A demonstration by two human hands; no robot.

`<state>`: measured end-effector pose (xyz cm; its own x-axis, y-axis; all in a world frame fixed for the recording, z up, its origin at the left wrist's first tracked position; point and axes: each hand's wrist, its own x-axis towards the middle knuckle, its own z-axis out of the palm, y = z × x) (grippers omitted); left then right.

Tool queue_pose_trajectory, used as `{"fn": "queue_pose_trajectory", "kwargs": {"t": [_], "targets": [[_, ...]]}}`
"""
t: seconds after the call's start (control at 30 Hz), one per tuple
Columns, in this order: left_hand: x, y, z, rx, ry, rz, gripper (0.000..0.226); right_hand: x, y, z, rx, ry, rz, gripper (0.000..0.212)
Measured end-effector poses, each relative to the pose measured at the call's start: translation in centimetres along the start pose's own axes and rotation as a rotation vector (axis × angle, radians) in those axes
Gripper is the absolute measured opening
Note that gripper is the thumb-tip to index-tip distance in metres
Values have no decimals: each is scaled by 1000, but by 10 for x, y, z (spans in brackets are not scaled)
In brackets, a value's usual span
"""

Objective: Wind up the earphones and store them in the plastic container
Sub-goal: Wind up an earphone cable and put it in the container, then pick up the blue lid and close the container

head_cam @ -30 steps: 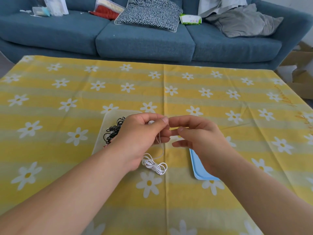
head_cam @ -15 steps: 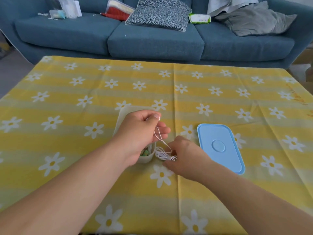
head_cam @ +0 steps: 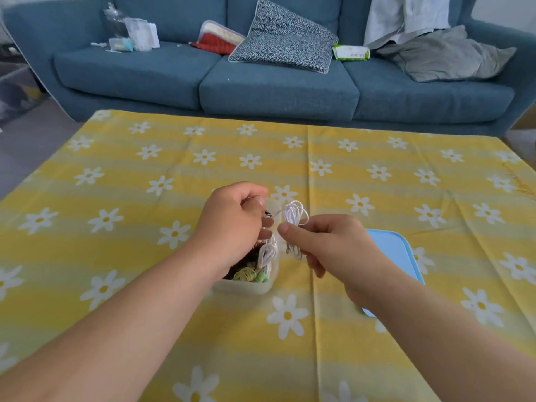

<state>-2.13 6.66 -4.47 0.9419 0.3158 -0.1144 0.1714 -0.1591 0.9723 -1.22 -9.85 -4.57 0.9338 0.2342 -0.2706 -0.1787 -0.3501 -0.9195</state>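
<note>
**White Earphones, Half Bundled, Hang Beside an Open Box**

The left hand (head_cam: 237,224), fingers curled, pinches the free end of the white earphones (head_cam: 294,214) above the plastic container (head_cam: 246,287). A short run of cord crosses to the right hand (head_cam: 327,248), which pinches the looped bundle at its waist between thumb and forefinger. The bundle is in the air just above the container's right rim, not yet inside.

The coil looks slack and unfastened. If either pinch eases before the tail is wrapped round, the loops will likely spring apart. The container holds other wound sets, a white coil (head_cam: 266,253), a green-and-yellow set (head_cam: 249,275) and something dark. A loose bundle dropped among them could snag and tangle.

The left wrist hangs low over the light-looking box, though contact cannot be told from here, and a sharp tug on the cord could nudge or tip it. The blue lid (head_cam: 391,250) lies partly under the right forearm, where a careless sweep could push it away.

The table wears a yellow striped tablecloth (head_cam: 116,198) printed with white daisies and creased along its folds.

Behind it runs a blue sofa (head_cam: 275,91). From the left, it carries a huddle of clear boxes (head_cam: 130,36), a red item in a clear bag (head_cam: 220,39), a black-and-white patterned cushion (head_cam: 284,39), a green-and-white packet (head_cam: 351,52) and a grey pillow (head_cam: 446,56). A pale garment (head_cam: 406,15) is draped over the back.
</note>
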Motion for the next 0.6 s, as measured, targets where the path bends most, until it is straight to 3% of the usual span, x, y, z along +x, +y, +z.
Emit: {"fn": "queue_pose_trajectory", "kwargs": {"t": [0.2, 0.33, 0.47, 0.6], "targets": [[11, -19, -30, 173, 85, -34, 23, 18, -14, 38, -111, -3, -19, 55], [18, -23, -32, 325, 14, -24, 30, 37, -9, 50, -328, 70, -24, 63], [23, -21, -36, 459, -77, -46, 39, 49, 0, 48, -545, 159, 10, 46], [15, -15, -39, 706, -24, 31, 38, 47, 1, 47, -583, 225, -145, 24]]}}
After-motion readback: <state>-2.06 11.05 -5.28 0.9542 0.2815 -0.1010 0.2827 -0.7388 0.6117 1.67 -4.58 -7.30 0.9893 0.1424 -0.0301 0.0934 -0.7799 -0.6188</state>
